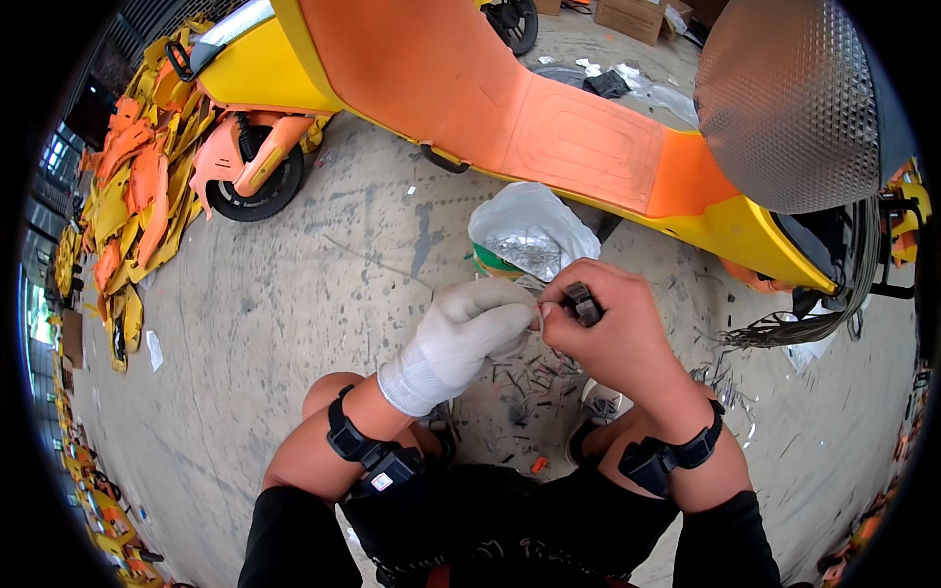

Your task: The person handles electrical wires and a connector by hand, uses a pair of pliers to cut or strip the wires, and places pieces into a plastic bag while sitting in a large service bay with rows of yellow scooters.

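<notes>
Two hands, fingertips together, over the floor. Left hand (456,338), one white glove: fingers curled in; cannot tell what it grips, tips too small to read. Right hand (613,318), bare: clenched round one dark block (582,305), its end poking out between thumb and fingers, on the near side of one green bucket (493,263) lined with one white bag (490,220). One yellow-and-orange scooter (588,132) beyond. Below: dark scraps (534,387), too many to count; one orange scrap (539,464).

L hand (466,333) has wht knit glove (417,370); sleeves (299,539) blk, forearm strap units (395,465) blk.
</notes>
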A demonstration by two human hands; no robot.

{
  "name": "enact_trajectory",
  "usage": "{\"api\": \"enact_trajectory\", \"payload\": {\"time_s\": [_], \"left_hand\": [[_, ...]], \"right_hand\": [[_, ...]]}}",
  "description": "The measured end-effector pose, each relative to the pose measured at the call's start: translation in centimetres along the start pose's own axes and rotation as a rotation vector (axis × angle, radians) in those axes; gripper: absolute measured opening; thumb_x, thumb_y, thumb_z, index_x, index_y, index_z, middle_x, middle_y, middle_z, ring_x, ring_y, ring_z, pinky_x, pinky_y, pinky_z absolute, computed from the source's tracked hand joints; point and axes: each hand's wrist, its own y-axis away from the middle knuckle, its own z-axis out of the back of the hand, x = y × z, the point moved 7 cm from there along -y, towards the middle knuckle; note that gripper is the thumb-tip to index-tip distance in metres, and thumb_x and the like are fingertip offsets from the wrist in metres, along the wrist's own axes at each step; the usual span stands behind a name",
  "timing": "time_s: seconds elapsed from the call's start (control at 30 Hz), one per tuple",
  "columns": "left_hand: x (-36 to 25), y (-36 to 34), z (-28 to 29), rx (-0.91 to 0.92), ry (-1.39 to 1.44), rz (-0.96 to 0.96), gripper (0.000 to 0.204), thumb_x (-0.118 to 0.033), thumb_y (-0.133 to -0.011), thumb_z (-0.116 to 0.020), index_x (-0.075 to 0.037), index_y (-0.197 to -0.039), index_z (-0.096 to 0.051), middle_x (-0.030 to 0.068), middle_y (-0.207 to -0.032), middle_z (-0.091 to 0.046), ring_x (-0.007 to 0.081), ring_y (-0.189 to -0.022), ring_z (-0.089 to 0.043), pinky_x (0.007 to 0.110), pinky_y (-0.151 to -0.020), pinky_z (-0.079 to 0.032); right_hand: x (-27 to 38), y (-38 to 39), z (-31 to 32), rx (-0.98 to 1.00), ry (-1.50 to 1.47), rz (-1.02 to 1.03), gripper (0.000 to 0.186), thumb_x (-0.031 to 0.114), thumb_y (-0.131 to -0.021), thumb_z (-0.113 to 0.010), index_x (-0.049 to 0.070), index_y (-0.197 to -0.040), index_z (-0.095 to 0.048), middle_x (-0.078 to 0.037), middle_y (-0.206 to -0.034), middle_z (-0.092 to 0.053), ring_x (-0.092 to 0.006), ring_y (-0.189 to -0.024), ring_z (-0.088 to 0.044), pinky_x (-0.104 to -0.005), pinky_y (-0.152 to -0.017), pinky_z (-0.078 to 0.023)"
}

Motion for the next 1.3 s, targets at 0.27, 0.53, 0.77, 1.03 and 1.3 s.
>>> {"api": "enact_trajectory", "payload": {"time_s": [0.27, 0.53, 0.77, 1.03, 1.3], "left_hand": [[-1.2, 0.1, 0.7, -0.007, -0.22, -0.011, 0.017, -0.011, -0.097, -0.056, 0.002, -0.096, -0.066, 0.0013, -0.075, -0.057, 0.0075, -0.065, -0.051, 0.024, -0.06, -0.043], [-2.7, -0.3, 2.2, -0.218, -0.483, -0.057, 0.018, -0.014, -0.099, -0.056, -0.001, -0.104, -0.067, 0.0014, -0.08, -0.062, 0.0101, -0.073, -0.058, 0.025, -0.069, -0.048], [-2.0, -0.7, -0.4, -0.332, -0.601, -0.323, 0.017, -0.013, -0.102, -0.053, -0.001, -0.108, -0.064, 0.0011, -0.083, -0.061, 0.0081, -0.072, -0.055, 0.024, -0.068, -0.048], [0.2, -0.8, -0.4, -0.426, -0.024, -0.205, 0.02, -0.017, -0.104, -0.052, -0.001, -0.111, -0.061, 0.0009, -0.084, -0.058, 0.007, -0.074, -0.051, 0.022, -0.066, -0.043], [0.6, -0.6, 0.6, -0.553, 0.108, -0.238, 0.02, -0.02, -0.105, -0.049, -0.004, -0.109, -0.06, -0.0003, -0.084, -0.057, 0.0066, -0.074, -0.051, 0.023, -0.068, -0.044]], "right_hand": [[-0.1, -0.1, 0.8, -0.036, 0.023, 0.122, 0.012, 0.009, -0.083, -0.071, 0.001, -0.092, -0.068, -0.011, -0.083, -0.068, -0.0237, -0.074, -0.066, -0.0316, -0.071, -0.052], [-4.7, -0.3, 3.0, -0.171, -0.585, -0.343, 0.029, 0.027, -0.101, -0.06, -0.002, -0.101, -0.063, 0.002, -0.07, -0.053, -0.0079, -0.063, -0.049, -0.026, -0.056, -0.041], [-4.0, -1.9, 2.7, -0.243, -1.4, -0.202, 0.031, 0.034, -0.104, -0.05, 0.006, -0.093, -0.057, 0.004, -0.063, -0.041, -0.0097, -0.056, -0.04, -0.0279, -0.052, -0.037], [-3.9, -2.9, 3.0, -0.358, -1.605, -0.007, 0.031, 0.036, -0.104, -0.051, 0.007, -0.096, -0.059, 0.003, -0.066, -0.041, -0.0106, -0.06, -0.041, -0.0284, -0.057, -0.037], [-2.7, -1.3, -1.7, -0.405, -1.294, -0.045, 0.04, 0.022, -0.1, -0.057, 0.002, -0.133, -0.048, -0.009, -0.112, -0.057, -0.021, -0.103, -0.056, -0.0369, -0.09, -0.046]]}}
